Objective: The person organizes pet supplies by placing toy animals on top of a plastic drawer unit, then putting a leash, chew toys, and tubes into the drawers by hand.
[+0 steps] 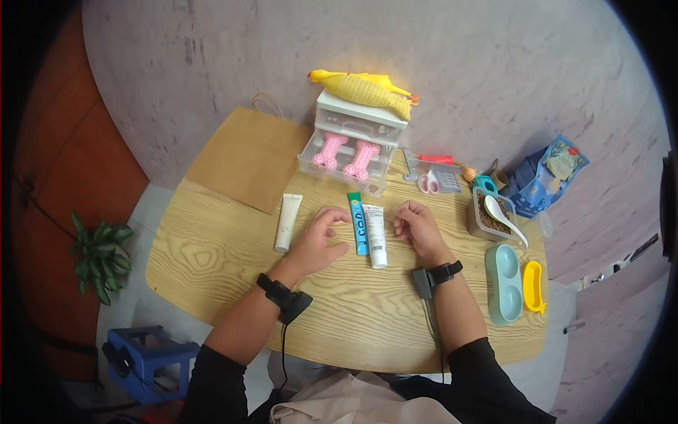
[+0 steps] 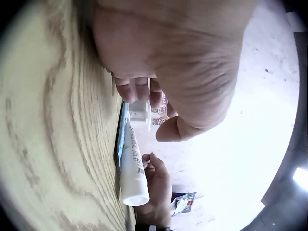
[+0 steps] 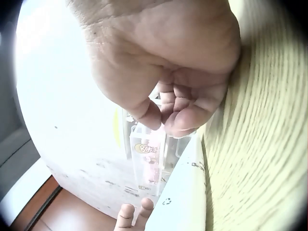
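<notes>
In the head view a blue-green packet (image 1: 358, 225) and a white tube (image 1: 376, 237) lie side by side on the table between the two hands. My left hand (image 1: 316, 244) rests left of the packet, fingers loosely bent and thumb apart, holding nothing. Right of the white tube is my right hand (image 1: 421, 230), its fingers loosely curled and empty. A cream tube (image 1: 288, 222) lies left of my left hand. The left wrist view shows the white tube (image 2: 132, 168) beyond my left hand (image 2: 168, 67); the right wrist view shows my right hand (image 3: 163, 67) with thumb near the fingertips.
A drawer unit (image 1: 360, 116) with pink bone-shaped toys (image 1: 361, 161) in its pulled-out drawer carries yellow toys (image 1: 367, 92). Left of it lies a brown paper bag (image 1: 247, 159). On the right are scissors (image 1: 428, 182), a kibble box (image 1: 487, 222), a blue bag (image 1: 547, 177) and a double bowl (image 1: 504, 283).
</notes>
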A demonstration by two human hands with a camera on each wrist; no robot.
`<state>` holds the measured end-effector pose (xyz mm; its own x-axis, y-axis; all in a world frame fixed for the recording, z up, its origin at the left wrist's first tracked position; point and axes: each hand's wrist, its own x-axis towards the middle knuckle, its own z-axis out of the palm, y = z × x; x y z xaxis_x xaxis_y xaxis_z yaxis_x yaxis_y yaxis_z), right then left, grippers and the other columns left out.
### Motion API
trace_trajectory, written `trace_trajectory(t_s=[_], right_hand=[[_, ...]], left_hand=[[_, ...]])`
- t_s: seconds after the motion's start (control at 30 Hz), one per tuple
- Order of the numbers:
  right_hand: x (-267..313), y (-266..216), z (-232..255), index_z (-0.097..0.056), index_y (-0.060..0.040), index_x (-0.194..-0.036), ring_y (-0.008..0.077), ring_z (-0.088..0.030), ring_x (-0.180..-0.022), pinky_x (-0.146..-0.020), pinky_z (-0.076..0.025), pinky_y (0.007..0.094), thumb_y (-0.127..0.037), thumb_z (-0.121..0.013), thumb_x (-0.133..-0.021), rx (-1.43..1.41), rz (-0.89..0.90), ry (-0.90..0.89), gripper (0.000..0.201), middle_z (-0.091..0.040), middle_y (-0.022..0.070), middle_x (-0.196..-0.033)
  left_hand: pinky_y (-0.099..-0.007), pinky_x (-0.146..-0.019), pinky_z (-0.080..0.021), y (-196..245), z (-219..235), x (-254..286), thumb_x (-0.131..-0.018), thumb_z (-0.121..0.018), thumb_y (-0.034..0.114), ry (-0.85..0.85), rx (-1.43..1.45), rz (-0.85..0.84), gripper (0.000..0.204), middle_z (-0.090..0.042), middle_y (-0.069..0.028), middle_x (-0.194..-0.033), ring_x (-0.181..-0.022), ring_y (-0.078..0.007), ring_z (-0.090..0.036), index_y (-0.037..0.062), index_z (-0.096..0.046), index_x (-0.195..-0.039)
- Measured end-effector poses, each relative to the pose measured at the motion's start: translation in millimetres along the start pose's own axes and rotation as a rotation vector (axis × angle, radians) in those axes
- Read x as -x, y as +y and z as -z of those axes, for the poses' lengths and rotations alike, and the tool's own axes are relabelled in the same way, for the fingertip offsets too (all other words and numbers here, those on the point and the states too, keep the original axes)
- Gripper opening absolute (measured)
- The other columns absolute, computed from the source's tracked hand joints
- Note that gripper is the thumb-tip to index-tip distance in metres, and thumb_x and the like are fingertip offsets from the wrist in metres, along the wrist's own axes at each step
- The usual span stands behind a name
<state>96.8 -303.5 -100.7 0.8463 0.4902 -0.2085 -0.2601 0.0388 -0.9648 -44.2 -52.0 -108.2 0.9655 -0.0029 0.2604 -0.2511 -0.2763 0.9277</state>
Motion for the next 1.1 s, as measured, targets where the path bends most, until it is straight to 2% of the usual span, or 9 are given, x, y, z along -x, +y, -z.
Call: trace_trajectory(t_s=[0.2,0.27,0.3,0.33,0.4,0.53,0.8,0.97,1.1], right_hand=[[5.0,12.4,9.3,-0.064,-0.0067,-0.094,0.0075,-0.061,-0.063,-0.054,-0.049,0.0205,-0.008,-0.066,-0.098,0.025,0.132,-0.02,0.005,-0.066,0.0011,-0.078],[2.0,11.3,15.0,-0.064,-0.0063,-0.093,0.0076,-0.061,-0.063,-0.054,-0.049,0.0206,-0.008,-0.066,-0.098,-0.04,0.155,-0.022,0.005,-0.066,0.0013,-0.077],[0.5,12.8,15.4,-0.064,-0.0058,-0.093,0.0077,-0.061,-0.062,-0.054,-0.049,0.0208,-0.007,-0.065,-0.098,-0.086,0.163,-0.029,0.005,-0.066,0.0014,-0.077],[-2.1,14.2,15.8,-0.064,-0.0058,-0.093,0.0077,-0.061,-0.062,-0.054,-0.049,0.0208,-0.007,-0.065,-0.098,-0.112,0.17,-0.027,0.005,-0.066,0.0014,-0.077],[-7.4,15.9,19.4,-0.064,-0.0055,-0.092,0.008,-0.061,-0.061,-0.053,-0.049,0.0217,-0.007,-0.066,-0.098,-0.056,0.21,-0.041,0.006,-0.066,0.0016,-0.076],[-11.9,20.0,19.8,-0.063,-0.0053,-0.091,0.0084,-0.06,-0.06,-0.052,-0.049,0.0222,-0.006,-0.065,-0.097,-0.054,0.217,-0.056,0.007,-0.066,0.0018,-0.074],[-11.8,17.7,21.4,-0.063,-0.0049,-0.089,0.0076,-0.06,-0.058,-0.049,-0.046,0.0217,-0.004,-0.064,-0.096,-0.033,0.222,-0.075,0.006,-0.065,0.0011,-0.072],[-11.6,16.7,21.5,-0.063,-0.0042,-0.088,0.0073,-0.058,-0.056,-0.049,-0.046,0.022,-0.005,-0.067,-0.094,-0.067,0.208,-0.064,0.008,-0.063,0.0002,-0.07],[-18.2,21.0,22.8,-0.064,-0.0041,-0.092,0.0079,-0.059,-0.058,-0.05,-0.047,0.0216,-0.004,-0.064,-0.097,-0.058,0.197,-0.067,0.005,-0.065,0.0018,-0.073]], left_hand=[[-0.035,-0.096,-0.049,-34.1,-9.2,-7.3,-0.085,-0.075,0.005,0.114,0.166,0.066,0.051,-0.056,-0.0044,-0.133,-0.123,-0.0186,-0.055,0.0057,-0.057,-0.133],[-0.0254,-0.084,-0.047,-25.5,-9.2,-19.4,-0.093,-0.069,0.004,0.302,0.351,0.225,0.038,-0.06,-0.004,-0.118,-0.1,-0.0094,-0.056,0.0014,-0.058,-0.129],[-0.022,-0.077,-0.045,-22.3,-8.5,-26.3,-0.099,-0.062,0.007,0.322,0.391,0.235,0.024,-0.063,0.0,-0.101,-0.092,-0.0073,-0.059,0.0032,-0.061,-0.123],[-0.022,-0.077,-0.045,-13.2,-7.5,-35.9,-0.099,-0.062,0.007,0.311,0.367,0.238,0.024,-0.063,0.0,-0.101,-0.092,-0.0073,-0.059,0.0032,-0.061,-0.123],[-0.0208,-0.073,-0.045,1.5,-7.9,-60.0,-0.101,-0.061,0.01,0.427,0.716,0.357,0.019,-0.065,0.0002,-0.097,-0.091,-0.0092,-0.062,0.0054,-0.063,-0.119],[-0.0265,-0.075,-0.044,-13.9,1.4,-109.0,-0.099,-0.064,0.013,0.434,0.686,0.338,0.011,-0.065,0.0007,-0.098,-0.094,-0.0092,-0.061,0.011,-0.065,-0.109],[-0.0312,-0.084,-0.048,-2.1,3.0,-170.9,-0.091,-0.069,0.007,0.14,0.404,0.473,0.052,-0.062,-0.0049,-0.122,-0.101,-0.0138,-0.063,0.003,-0.05,-0.139],[-0.0299,-0.081,-0.05,-21.1,12.5,-156.5,-0.093,-0.068,0.007,0.163,0.155,0.401,0.048,-0.062,-0.0075,-0.116,-0.105,-0.0153,-0.061,0.0,-0.05,-0.137],[-0.0338,-0.086,-0.055,-38.9,21.6,-156.4,-0.098,-0.065,0.012,0.353,0.524,0.572,0.042,-0.059,-0.0121,-0.116,-0.106,-0.0218,-0.062,-0.0027,-0.048,-0.133]])
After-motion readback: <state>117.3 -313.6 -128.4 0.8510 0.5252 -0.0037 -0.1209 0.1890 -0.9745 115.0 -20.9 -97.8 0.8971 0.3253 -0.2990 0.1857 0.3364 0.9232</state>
